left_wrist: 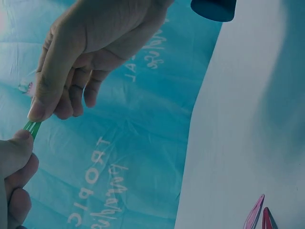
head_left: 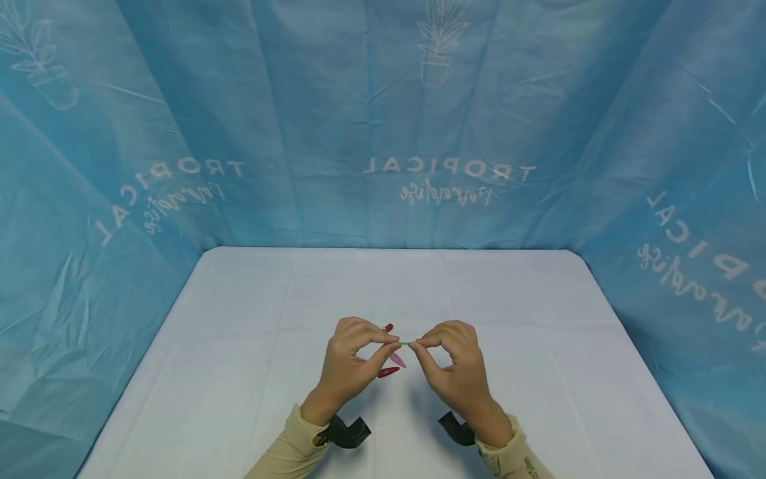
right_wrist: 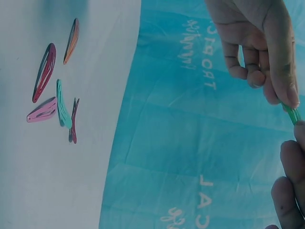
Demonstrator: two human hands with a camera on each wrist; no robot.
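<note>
Between the two hands, above the table, is a small green snap hair clip (head_left: 403,343), clearest in the right wrist view as a green clip (right_wrist: 292,114). The left hand (head_left: 352,354) pinches one end of it between thumb and forefinger. Its other end is pinched by the right hand (head_left: 455,362) in the same way. On the table below lie several more clips: a pink clip (right_wrist: 43,111), a teal clip (right_wrist: 62,106), an orange clip (right_wrist: 71,43), a red clip (right_wrist: 45,74) and a narrow dark red one. The left hand partly hides these from the head camera.
A white table (head_left: 239,299) spreads under the hands. A blue curtain (head_left: 323,133) with printed lettering and plants encloses its back and sides. Both wrists carry a black mount, one of them the left mount (head_left: 352,434).
</note>
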